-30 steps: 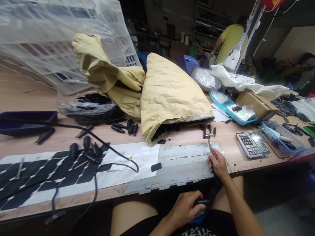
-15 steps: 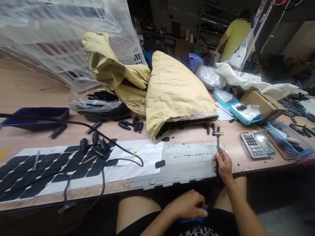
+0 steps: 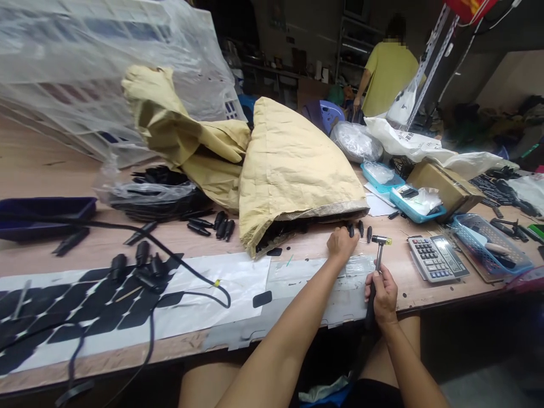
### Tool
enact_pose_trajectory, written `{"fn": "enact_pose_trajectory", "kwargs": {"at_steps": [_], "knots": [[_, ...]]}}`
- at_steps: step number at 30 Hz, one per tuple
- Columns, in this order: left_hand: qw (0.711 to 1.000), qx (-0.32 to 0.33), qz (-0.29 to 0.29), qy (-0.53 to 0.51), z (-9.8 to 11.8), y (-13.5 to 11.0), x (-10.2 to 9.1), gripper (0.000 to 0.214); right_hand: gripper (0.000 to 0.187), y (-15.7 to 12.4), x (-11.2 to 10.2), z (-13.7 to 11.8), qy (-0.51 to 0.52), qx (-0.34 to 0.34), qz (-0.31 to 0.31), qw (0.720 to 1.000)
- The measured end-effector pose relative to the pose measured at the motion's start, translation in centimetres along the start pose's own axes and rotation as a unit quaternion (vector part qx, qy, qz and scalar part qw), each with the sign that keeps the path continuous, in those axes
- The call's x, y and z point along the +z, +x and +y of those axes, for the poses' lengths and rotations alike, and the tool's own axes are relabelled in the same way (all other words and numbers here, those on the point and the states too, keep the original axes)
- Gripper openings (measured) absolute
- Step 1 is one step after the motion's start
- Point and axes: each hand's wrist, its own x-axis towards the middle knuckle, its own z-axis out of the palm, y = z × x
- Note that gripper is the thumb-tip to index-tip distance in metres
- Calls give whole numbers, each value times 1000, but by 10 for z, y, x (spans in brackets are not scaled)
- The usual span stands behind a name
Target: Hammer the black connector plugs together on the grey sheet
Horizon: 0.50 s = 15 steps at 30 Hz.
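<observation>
Silver-headed hammer [image 3: 378, 256], right hand [image 3: 385, 296] has fingers clamped round it; left hand [image 3: 341, 242] is right by some black parts [image 3: 361, 228], can't tell if it's gripping.

Left hand [image 3: 341, 243] — fingertips partly hidden, purple tray [image 3: 25, 230] cut off, yellow sack's [image 3: 300, 164] inside obscured

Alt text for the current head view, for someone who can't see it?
A person's right hand holds a small yellow-tipped hammer head-up; the left hand is beside black parts near an open yellow sack. A calculator lies on the workbench.
</observation>
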Motion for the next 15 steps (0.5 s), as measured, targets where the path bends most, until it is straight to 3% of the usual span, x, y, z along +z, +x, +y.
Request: {"fn": "enact_pose_trajectory", "kwargs": {"at_steps": [4,11,15], "knots": [[999,28,-15,32,-11,-7,-1,16,38,1,-1,0,11,5,-1,1000],[975,200,-88,30,-74,-33,-63,11,39,2,-3,3,14,13,-12,1000],[975,203,-86,4,-105,-39,-74,10,38,1,-2,3,3,15,-15,1000]]}}
